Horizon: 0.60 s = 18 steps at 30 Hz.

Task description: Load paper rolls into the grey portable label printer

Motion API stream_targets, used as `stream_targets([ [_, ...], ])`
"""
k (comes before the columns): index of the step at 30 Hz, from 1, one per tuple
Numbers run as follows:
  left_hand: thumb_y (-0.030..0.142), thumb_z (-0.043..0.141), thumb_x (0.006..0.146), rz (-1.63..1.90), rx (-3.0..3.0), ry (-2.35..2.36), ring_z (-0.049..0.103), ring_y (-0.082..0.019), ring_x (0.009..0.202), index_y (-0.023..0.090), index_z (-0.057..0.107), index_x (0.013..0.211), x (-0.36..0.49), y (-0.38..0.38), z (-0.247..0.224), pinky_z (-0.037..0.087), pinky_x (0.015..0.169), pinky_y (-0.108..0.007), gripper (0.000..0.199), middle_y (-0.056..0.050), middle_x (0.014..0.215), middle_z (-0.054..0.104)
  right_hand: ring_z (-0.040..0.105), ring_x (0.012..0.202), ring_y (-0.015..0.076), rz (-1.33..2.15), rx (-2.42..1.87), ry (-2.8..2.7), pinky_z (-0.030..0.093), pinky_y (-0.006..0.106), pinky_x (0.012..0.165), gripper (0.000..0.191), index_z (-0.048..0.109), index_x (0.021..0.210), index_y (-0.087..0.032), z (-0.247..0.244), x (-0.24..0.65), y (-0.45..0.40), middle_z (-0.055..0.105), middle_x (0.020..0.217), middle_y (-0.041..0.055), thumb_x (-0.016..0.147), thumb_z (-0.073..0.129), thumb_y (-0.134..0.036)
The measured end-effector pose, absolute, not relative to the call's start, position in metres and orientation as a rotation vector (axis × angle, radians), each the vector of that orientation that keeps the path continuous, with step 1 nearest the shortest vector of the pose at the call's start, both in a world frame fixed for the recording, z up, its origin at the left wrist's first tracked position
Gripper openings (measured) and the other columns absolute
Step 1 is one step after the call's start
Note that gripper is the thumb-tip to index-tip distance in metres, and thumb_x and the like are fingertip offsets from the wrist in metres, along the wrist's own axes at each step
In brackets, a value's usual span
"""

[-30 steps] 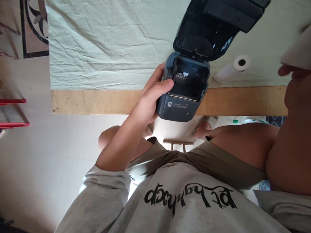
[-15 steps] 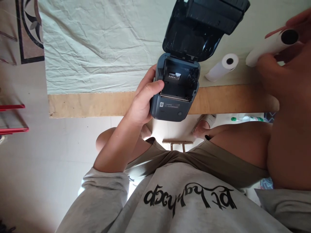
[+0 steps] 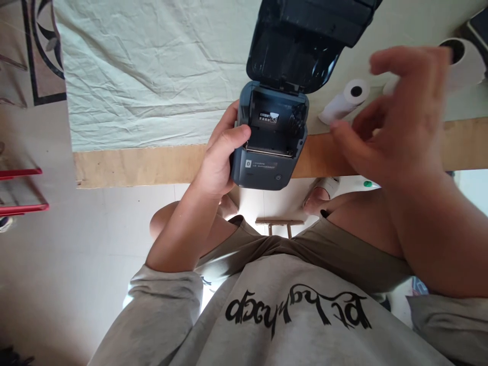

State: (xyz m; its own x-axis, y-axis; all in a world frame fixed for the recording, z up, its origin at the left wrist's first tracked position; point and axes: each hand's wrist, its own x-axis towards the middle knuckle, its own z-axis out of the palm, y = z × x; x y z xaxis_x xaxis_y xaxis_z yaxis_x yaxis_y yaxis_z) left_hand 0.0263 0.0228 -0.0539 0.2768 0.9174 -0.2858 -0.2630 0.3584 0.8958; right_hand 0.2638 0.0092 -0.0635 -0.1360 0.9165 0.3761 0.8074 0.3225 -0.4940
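Note:
My left hand [image 3: 219,157] is closed round the left side of a dark blue-grey portable thermal printer [image 3: 255,175], its thumb on the rim. The black lid [image 3: 293,56] is swung up, and the paper bay shows a small white label but no roll. My right hand [image 3: 404,122] is in the air to the right, blurred, with thumb and index finger apart and nothing seen between them. Beside its fingertips a small white paper roll [image 3: 337,108] stands tilted on the cloth. A bigger white paper roll [image 3: 470,63] is beyond the hand, partly covered by it.
A pale green cloth [image 3: 152,76] covers the table, with a bare wooden front edge [image 3: 141,168]. Part of a dark object [image 3: 478,28] shows at the far right. Red metal bars [image 3: 23,208] stand at left. A low wooden stool [image 3: 279,222] is below.
My right hand has let go of a white roll at the right and moved left, close to the small roll. The printer in my left hand has shifted slightly left in view.

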Motion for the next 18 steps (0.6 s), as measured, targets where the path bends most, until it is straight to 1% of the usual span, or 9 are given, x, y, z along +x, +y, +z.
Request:
stream_targets([
  [2,0.048,0.056,0.079,0.944,0.845,0.963,0.060,-0.031,0.115,0.025,0.058,0.103,0.027,0.023,-0.053,0.050,0.084,-0.038,0.034,-0.005,0.105,0.067,0.053,0.078,0.0113,0.178,-1.579,-2.051,0.051,0.026,0.062,0.056,0.046,0.127,-0.015,-0.068,0.257,0.017,0.053,0.120,0.0145,0.076,0.066,-0.027],
  [4,0.048,0.057,0.079,0.948,0.850,0.958,0.059,-0.031,0.116,0.025,0.058,0.102,0.027,0.023,-0.053,0.050,0.084,-0.038,0.033,-0.005,0.105,0.067,0.055,0.079,0.0118,0.164,-1.634,-2.063,0.050,0.028,0.071,0.054,0.041,0.129,-0.016,-0.070,0.255,0.021,0.058,0.113,0.0121,0.080,0.061,-0.026],
  [6,0.048,0.056,0.078,0.940,0.854,0.953,0.060,-0.031,0.115,0.025,0.058,0.102,0.027,0.023,-0.054,0.051,0.083,-0.037,0.033,-0.005,0.105,0.068,0.052,0.067,0.0087,0.240,-1.576,-2.076,0.048,0.026,0.067,0.061,0.030,0.134,-0.019,-0.070,0.255,0.022,0.060,0.106,0.0078,0.080,0.057,-0.021],
  [7,0.049,0.056,0.078,0.935,0.855,0.952,0.060,-0.030,0.114,0.026,0.058,0.102,0.027,0.023,-0.054,0.051,0.082,-0.037,0.033,-0.004,0.104,0.067,0.049,0.062,0.0078,0.265,-1.519,-2.092,0.047,0.025,0.064,0.061,0.029,0.134,-0.021,-0.070,0.255,0.022,0.061,0.104,0.0061,0.078,0.054,-0.016],
  [9,0.050,0.056,0.078,0.930,0.851,0.951,0.061,-0.030,0.113,0.026,0.058,0.103,0.026,0.023,-0.054,0.051,0.082,-0.037,0.034,-0.004,0.104,0.067,0.052,0.068,0.0105,0.227,-1.416,-2.145,0.048,0.027,0.067,0.055,0.039,0.125,-0.022,-0.070,0.253,0.020,0.061,0.102,0.0057,0.073,0.051,-0.010],
  [12,0.050,0.057,0.077,0.930,0.845,0.937,0.062,-0.031,0.112,0.026,0.057,0.103,0.025,0.022,-0.055,0.050,0.085,-0.039,0.035,-0.004,0.102,0.066,0.055,0.094,0.0200,0.087,-1.410,-2.168,0.048,0.034,0.080,0.035,0.053,0.107,-0.020,-0.072,0.249,0.020,0.057,0.100,0.0115,0.073,0.057,-0.020],
  [14,0.050,0.057,0.077,0.929,0.839,0.935,0.061,-0.031,0.112,0.027,0.057,0.104,0.025,0.022,-0.055,0.049,0.087,-0.040,0.036,-0.004,0.102,0.065,0.054,0.097,0.0209,0.086,-1.503,-2.148,0.049,0.036,0.083,0.035,0.054,0.109,-0.020,-0.073,0.248,0.020,0.055,0.100,0.0120,0.076,0.061,-0.027],
  [16,0.051,0.057,0.077,0.930,0.835,0.940,0.061,-0.031,0.113,0.027,0.056,0.106,0.026,0.022,-0.056,0.048,0.088,-0.041,0.038,-0.004,0.103,0.065,0.055,0.094,0.0186,0.126,-1.562,-2.127,0.048,0.035,0.084,0.040,0.050,0.117,-0.023,-0.073,0.250,0.020,0.056,0.106,0.0099,0.078,0.060,-0.024],
  [18,0.051,0.057,0.076,0.937,0.842,0.940,0.061,-0.030,0.111,0.027,0.056,0.107,0.026,0.022,-0.058,0.048,0.087,-0.040,0.038,-0.004,0.103,0.064,0.056,0.088,0.0157,0.167,-1.534,-2.041,0.049,0.031,0.076,0.049,0.042,0.124,-0.025,-0.070,0.253,0.019,0.053,0.115,0.0079,0.079,0.059,-0.021],
])
